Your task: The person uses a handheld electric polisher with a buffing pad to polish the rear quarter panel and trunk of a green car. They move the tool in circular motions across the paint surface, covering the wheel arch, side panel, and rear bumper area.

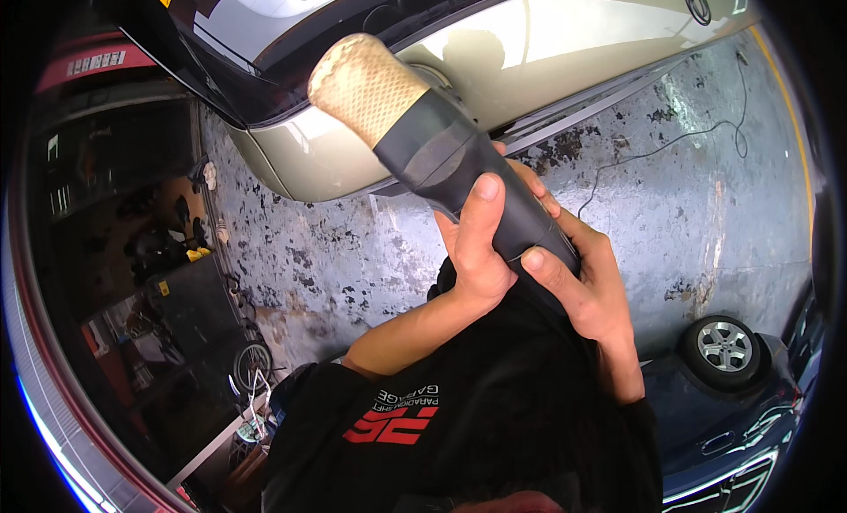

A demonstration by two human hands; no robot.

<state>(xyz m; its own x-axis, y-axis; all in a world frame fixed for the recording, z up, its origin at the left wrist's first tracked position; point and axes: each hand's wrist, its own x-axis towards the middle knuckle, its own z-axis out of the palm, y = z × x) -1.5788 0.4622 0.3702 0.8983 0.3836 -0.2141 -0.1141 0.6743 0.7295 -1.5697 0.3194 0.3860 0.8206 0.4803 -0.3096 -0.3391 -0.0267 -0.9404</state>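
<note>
Both my hands hold a thick black cylindrical tool with a tan, mesh-patterned bulbous end. It looks like a hand-held power tool, but I cannot tell its exact kind. It slants up to the left in front of my chest, patterned end away from me. My left hand grips the middle of the body, thumb on top. My right hand wraps round the rear part, its thumb along the near side. Beyond the tool stands a pale champagne-coloured car; in this view the patterned end overlaps its bodywork.
A dark cable snakes over the worn grey floor to the right. A dark car stands at the lower right, with a wheel beside it. To the left are dark shelves with mixed items and a bicycle wheel.
</note>
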